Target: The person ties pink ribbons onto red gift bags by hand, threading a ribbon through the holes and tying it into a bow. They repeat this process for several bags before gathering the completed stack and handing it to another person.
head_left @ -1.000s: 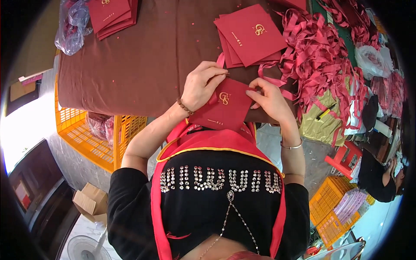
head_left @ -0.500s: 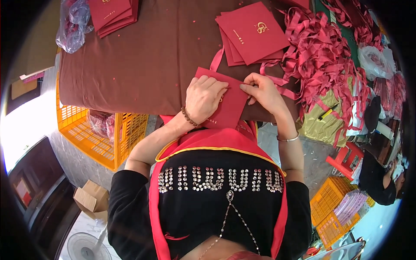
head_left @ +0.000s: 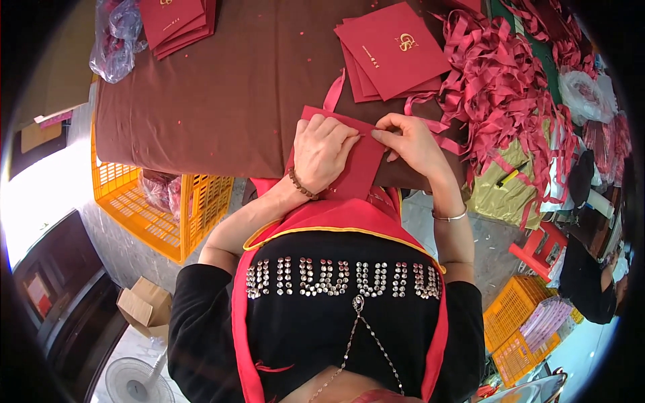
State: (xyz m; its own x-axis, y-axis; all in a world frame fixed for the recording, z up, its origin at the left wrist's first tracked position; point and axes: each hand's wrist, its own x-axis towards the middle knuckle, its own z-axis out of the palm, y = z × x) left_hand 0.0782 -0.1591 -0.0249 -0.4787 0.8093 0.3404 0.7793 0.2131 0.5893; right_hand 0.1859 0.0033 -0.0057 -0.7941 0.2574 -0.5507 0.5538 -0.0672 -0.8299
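Observation:
A flat red paper bag (head_left: 363,164) lies at the near edge of the brown-covered table, partly over my red apron. A loop of red ribbon (head_left: 334,92) sticks up past its far edge. My left hand (head_left: 321,153) rests on the bag's left side, fingers curled and pinched together close to its far edge. Thumb and forefinger of my right hand (head_left: 408,144) are pinched at the bag's far right corner, nearly meeting the left fingertips. Something tiny shows between the fingertips, perhaps a ribbon end, too small to make out. My left hand hides much of the bag.
Beyond my hands lies a stack of red bags (head_left: 396,50), with another stack (head_left: 178,23) at far left beside a clear plastic bag (head_left: 115,40). A heap of red ribbons (head_left: 497,87) covers the table's right side. Yellow crates (head_left: 144,225) stand below.
My left hand has shifted slightly to the right along the bag. The right hand keeps its pinch almost in place. The whole view has drifted a little.

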